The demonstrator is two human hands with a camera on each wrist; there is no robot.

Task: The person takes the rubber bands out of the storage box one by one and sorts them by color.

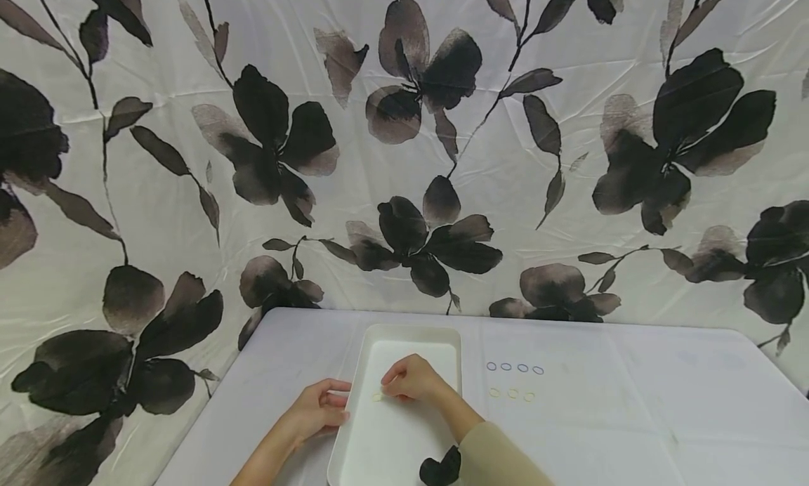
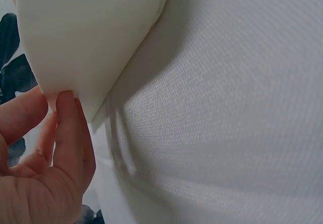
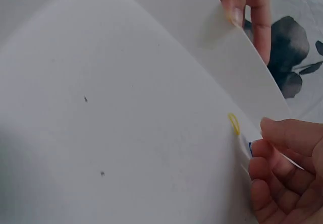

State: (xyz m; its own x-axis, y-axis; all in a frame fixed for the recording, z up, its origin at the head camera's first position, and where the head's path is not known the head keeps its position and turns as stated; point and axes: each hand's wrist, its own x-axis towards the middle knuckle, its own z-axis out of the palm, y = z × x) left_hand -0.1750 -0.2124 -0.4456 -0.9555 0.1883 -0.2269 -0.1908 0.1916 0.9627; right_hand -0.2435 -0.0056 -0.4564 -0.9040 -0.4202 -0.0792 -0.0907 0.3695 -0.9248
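A shallow white tray [image 1: 398, 440] lies on the table, with my left hand [image 1: 314, 410] at its left side. In the left wrist view, the thumb and fingers [image 2: 65, 128] grip the tray's rim. My right hand [image 1: 413, 379] is low over the tray floor, its fingertips beside a thin yellow ring [image 1: 377, 397]. Seen from the right wrist, the yellow ring [image 3: 233, 124] lies just off the thumb and forefinger, untouched. A small blue piece [image 3: 251, 147] peeps out beside the forefinger, mostly hidden; whether it is touched is unclear.
Right of the tray, several blue rings [image 1: 506, 366] form a row, with three yellow rings [image 1: 512, 393] in a row nearer me. A black object [image 1: 440, 468] of unclear kind shows by the right sleeve [image 1: 502, 454]. Floral cloth [image 1: 411, 156] hangs behind the white-covered table [image 1: 632, 402].
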